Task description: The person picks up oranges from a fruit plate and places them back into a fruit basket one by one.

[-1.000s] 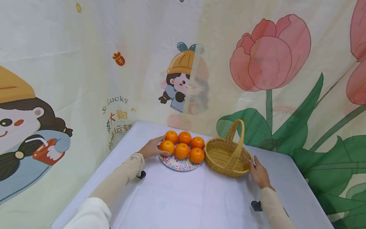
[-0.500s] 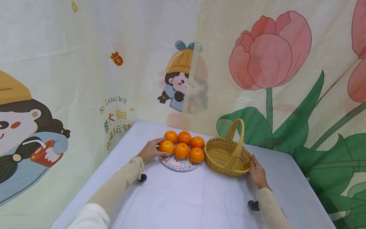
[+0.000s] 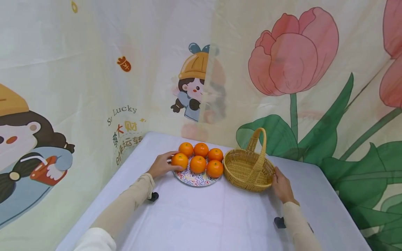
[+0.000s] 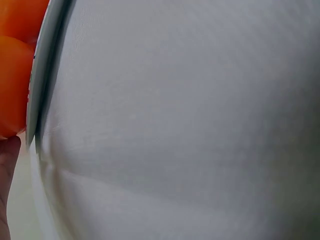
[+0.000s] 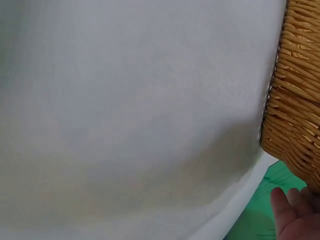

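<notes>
Several oranges [image 3: 198, 164] sit in two rows on a round plate with a colourful pattern [image 3: 197, 180]. My left hand [image 3: 160, 165] holds the front-left orange [image 3: 179, 161], thumb at its near side and fingers behind it. In the left wrist view, a fingertip [image 4: 9, 150] touches an orange [image 4: 12, 85] just past the plate's rim [image 4: 42, 75]. Right of the plate stands an oval wicker basket [image 3: 240, 170] with an arched handle and nothing inside. My right hand [image 3: 282, 186] grips its right rim; in the right wrist view, fingers [image 5: 287, 210] lie against the woven side [image 5: 295, 95].
A white cloth covers the table [image 3: 201, 216]. Printed curtains [image 3: 157, 69] with cartoon figures and tulips hang close behind and beside it. The basket's handle [image 3: 260, 157] rises above its rim. Dark straps [image 3: 153, 197] show at both wrists.
The left hand has closed in around the front-left orange. The right hand's fingers have settled onto the basket's rim. Oranges, plate and basket keep their places; the head view has shifted slightly.
</notes>
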`<action>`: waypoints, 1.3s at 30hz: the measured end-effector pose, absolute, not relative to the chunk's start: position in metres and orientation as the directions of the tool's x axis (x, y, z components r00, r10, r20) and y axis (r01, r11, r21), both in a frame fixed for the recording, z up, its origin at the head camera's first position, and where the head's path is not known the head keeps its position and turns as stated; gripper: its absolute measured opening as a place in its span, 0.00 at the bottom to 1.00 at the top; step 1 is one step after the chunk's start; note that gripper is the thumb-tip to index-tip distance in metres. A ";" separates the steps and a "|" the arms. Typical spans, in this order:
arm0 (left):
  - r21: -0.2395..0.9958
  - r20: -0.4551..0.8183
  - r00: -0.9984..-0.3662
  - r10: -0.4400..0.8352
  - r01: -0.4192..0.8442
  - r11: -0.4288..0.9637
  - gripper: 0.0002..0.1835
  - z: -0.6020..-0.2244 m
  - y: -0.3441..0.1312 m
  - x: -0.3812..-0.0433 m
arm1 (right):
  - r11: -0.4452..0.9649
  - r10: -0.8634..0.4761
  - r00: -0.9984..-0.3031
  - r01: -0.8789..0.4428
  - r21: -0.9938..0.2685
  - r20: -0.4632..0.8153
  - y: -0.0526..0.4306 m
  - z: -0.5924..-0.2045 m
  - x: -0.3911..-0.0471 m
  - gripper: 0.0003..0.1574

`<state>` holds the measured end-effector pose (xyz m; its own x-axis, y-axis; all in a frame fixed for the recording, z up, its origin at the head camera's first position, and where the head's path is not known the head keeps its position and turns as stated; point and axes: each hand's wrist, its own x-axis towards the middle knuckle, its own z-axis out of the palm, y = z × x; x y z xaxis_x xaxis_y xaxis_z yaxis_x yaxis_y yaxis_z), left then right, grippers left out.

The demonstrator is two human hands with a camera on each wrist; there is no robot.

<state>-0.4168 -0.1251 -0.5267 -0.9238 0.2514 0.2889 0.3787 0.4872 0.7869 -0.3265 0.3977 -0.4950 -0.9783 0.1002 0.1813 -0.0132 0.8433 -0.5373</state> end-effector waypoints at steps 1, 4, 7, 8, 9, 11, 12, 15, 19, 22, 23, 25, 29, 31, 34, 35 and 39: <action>0.787 0.288 -0.924 0.251 0.378 0.488 0.43 -0.526 -0.125 -0.416 | 0.855 0.083 -0.976 -0.035 -0.517 0.204 0.398 -0.494 -0.328 0.32; 0.791 0.276 -0.927 0.252 0.368 0.488 0.43 -0.523 -0.125 -0.414 | 0.858 0.052 -0.964 -0.090 -0.506 0.260 0.399 -0.492 -0.335 0.32; 0.795 0.264 -0.928 0.264 0.364 0.485 0.43 -0.523 -0.125 -0.413 | 0.839 0.059 -0.955 -0.110 -0.532 0.291 0.400 -0.490 -0.339 0.33; 0.797 0.262 -0.927 0.270 0.365 0.481 0.43 -0.523 -0.124 -0.412 | 0.835 0.066 -0.953 -0.110 -0.539 0.296 0.400 -0.490 -0.341 0.33; 0.798 0.263 -0.925 0.275 0.368 0.476 0.43 -0.523 -0.124 -0.412 | 0.831 0.075 -0.952 -0.105 -0.546 0.298 0.400 -0.490 -0.341 0.33; 0.798 0.274 -0.918 0.285 0.382 0.465 0.43 -0.525 -0.123 -0.411 | 0.830 0.084 -0.952 -0.096 -0.549 0.294 0.400 -0.492 -0.341 0.33; 0.798 0.284 -0.915 0.288 0.392 0.458 0.44 -0.525 -0.123 -0.411 | 0.831 0.087 -0.952 -0.093 -0.549 0.292 0.400 -0.493 -0.341 0.33; 0.800 0.308 -0.913 0.265 0.400 0.447 0.43 -0.525 -0.123 -0.412 | 0.822 0.101 -0.950 -0.087 -0.563 0.295 0.399 -0.495 -0.341 0.32; 0.821 0.327 -0.921 0.210 0.387 0.419 0.41 -0.517 -0.125 -0.413 | 0.780 0.163 -0.949 -0.042 -0.624 0.268 0.398 -0.497 -0.338 0.31; 0.830 0.336 -0.926 0.174 0.379 0.409 0.40 -0.505 -0.123 -0.413 | 0.731 0.215 -0.951 0.004 -0.682 0.224 0.397 -0.500 -0.335 0.31; 0.829 0.341 -0.925 0.169 0.381 0.409 0.40 -0.500 -0.121 -0.413 | 0.724 0.220 -0.951 0.010 -0.690 0.217 0.397 -0.500 -0.334 0.31; 0.827 0.357 -0.920 0.164 0.393 0.402 0.40 -0.490 -0.115 -0.414 | 0.729 0.212 -0.950 -0.003 -0.685 0.230 0.397 -0.498 -0.334 0.31; 0.817 0.403 -0.893 0.201 0.450 0.361 0.41 -0.471 -0.092 -0.419 | 0.771 0.172 -0.951 -0.032 -0.636 0.257 0.400 -0.491 -0.334 0.30; 0.813 0.412 -0.882 0.229 0.469 0.343 0.41 -0.464 -0.078 -0.422 | 0.778 0.165 -0.955 -0.028 -0.628 0.247 0.401 -0.490 -0.333 0.30; 0.802 0.418 -0.863 0.284 0.498 0.331 0.39 -0.454 -0.055 -0.425 | 0.773 0.172 -0.960 -0.009 -0.635 0.222 0.402 -0.492 -0.332 0.30; 0.794 0.423 -0.854 0.304 0.511 0.330 0.39 -0.451 -0.048 -0.426 | 0.770 0.174 -0.961 -0.004 -0.638 0.216 0.401 -0.493 -0.332 0.30; 0.762 0.455 -0.812 0.366 0.568 0.312 0.39 -0.441 -0.023 -0.435 | 0.760 0.182 -0.958 -0.006 -0.650 0.221 0.399 -0.496 -0.335 0.31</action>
